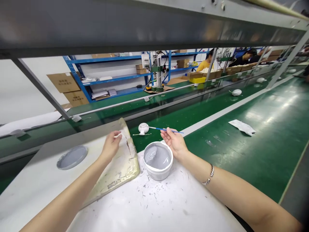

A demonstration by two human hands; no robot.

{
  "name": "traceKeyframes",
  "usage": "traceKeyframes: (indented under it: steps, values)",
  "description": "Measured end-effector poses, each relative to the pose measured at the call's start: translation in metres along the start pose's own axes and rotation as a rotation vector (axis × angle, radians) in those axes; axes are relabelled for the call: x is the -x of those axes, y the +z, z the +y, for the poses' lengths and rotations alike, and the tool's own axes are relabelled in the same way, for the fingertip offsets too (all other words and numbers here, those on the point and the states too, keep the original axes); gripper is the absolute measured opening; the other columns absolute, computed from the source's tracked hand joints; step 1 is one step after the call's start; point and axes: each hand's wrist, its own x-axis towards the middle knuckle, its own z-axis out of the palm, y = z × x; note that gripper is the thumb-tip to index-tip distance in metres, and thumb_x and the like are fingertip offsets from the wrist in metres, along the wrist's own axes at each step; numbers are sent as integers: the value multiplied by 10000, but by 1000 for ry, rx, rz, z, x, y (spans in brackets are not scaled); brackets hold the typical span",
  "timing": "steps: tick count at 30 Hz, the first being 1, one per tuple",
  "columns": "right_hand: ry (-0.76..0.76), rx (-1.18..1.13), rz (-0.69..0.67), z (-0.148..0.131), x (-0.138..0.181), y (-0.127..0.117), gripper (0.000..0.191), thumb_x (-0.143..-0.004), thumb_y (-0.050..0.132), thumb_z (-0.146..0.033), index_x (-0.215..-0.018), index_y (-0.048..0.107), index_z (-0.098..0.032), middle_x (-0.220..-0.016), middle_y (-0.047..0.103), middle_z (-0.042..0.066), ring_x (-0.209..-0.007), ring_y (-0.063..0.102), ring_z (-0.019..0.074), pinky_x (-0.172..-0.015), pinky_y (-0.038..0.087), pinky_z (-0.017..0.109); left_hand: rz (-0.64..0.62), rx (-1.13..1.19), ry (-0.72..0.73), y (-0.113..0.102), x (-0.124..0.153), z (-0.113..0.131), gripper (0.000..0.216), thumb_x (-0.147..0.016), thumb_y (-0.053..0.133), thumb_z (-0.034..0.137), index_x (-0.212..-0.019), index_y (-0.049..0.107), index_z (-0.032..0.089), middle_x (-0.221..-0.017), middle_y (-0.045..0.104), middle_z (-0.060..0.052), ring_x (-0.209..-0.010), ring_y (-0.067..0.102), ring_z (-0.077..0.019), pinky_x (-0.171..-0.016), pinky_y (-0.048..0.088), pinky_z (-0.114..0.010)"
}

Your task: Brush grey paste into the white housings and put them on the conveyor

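My right hand (174,141) pinches a thin blue brush (166,129), whose tip points left toward a round white perforated device (143,128) with thin wires, lying on the green belt. Below that hand stands an open white tub (158,167) of grey paste. My left hand (111,146) holds a small white piece (117,135) between its fingertips, just above a stained beige pad (120,164). Left of that hand, a round grey lid (72,157) lies on the white bench top (154,206).
A green conveyor belt (241,154) runs along the bench, carrying a crumpled white sheet (242,127) and several white devices farther off. A grey metal beam (145,29) crosses overhead. Blue shelving (108,79), cardboard boxes and co-workers stand beyond.
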Motion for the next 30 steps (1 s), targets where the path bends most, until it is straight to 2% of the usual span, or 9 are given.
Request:
traceKeyframes:
  steps: [6,9,12,14,17,21,23,27,30]
  values:
    - [-84,-22,-46,-40,1,-9,176,-766,763,-195,-728,596,-157,-753,696,20,-737,696,98,-725,592,174,-229,-174,86,59,-60,60,347,-886,591,332,-1188,579,162,-1251,570,-108,-1114,561,-259,-931,474,-495]
    - [-115,-19,-82,-53,3,-10,196,-736,789,-226,-737,604,-161,-770,699,20,-744,695,101,-714,592,175,-271,-185,-11,88,-75,78,352,-887,590,329,-1197,574,165,-1261,563,-112,-1114,562,-262,-920,482,-491]
    - [-126,-15,-119,-60,6,-9,230,-696,819,-257,-751,617,-161,-784,700,19,-750,694,107,-704,593,178,-287,-89,-131,98,-85,80,345,-885,595,319,-1196,573,171,-1240,572,-105,-1082,580,-249,-892,503,-462]
    - [-125,-5,-146,-64,9,-8,254,-673,834,-272,-756,621,-160,-784,700,13,-752,695,106,-692,591,172,-282,44,-193,90,-86,77,342,-884,598,313,-1193,572,169,-1224,578,-102,-1058,590,-241,-871,515,-448]
    - [-157,53,-220,-72,15,-8,262,-684,826,-302,-761,614,-169,-785,705,-3,-755,698,101,-685,586,165,-246,351,-267,57,-77,73,354,-888,594,313,-1205,560,160,-1194,589,-103,-996,611,-225,-818,541,-423]
    - [-274,348,-406,-80,30,-11,210,-772,756,-320,-779,609,-171,-767,709,3,-711,700,110,-662,590,195,-161,870,-350,2,-38,68,277,-950,458,305,-1178,531,166,-1139,624,-87,-968,640,-189,-795,574,-371]
    - [-346,525,-495,-79,38,-15,172,-805,725,-298,-791,616,-165,-774,701,14,-703,700,124,-664,599,228,-119,1085,-400,-17,-12,63,269,-971,366,335,-1126,524,182,-1095,649,-75,-1001,645,-179,-818,582,-338]
    - [-539,796,-603,-73,49,-23,57,-851,660,-232,-840,649,-178,-857,685,29,-794,695,151,-717,598,279,-114,1335,-512,-32,33,48,348,-957,357,426,-1096,529,157,-1012,675,-113,-968,669,-212,-711,610,-294]
    - [-709,984,-674,-72,51,-30,51,-862,621,-165,-880,660,-192,-866,701,35,-822,686,159,-714,584,277,-187,1494,-519,-34,50,40,345,-946,401,355,-1157,524,112,-1057,672,-170,-1024,659,-262,-707,619,-306]
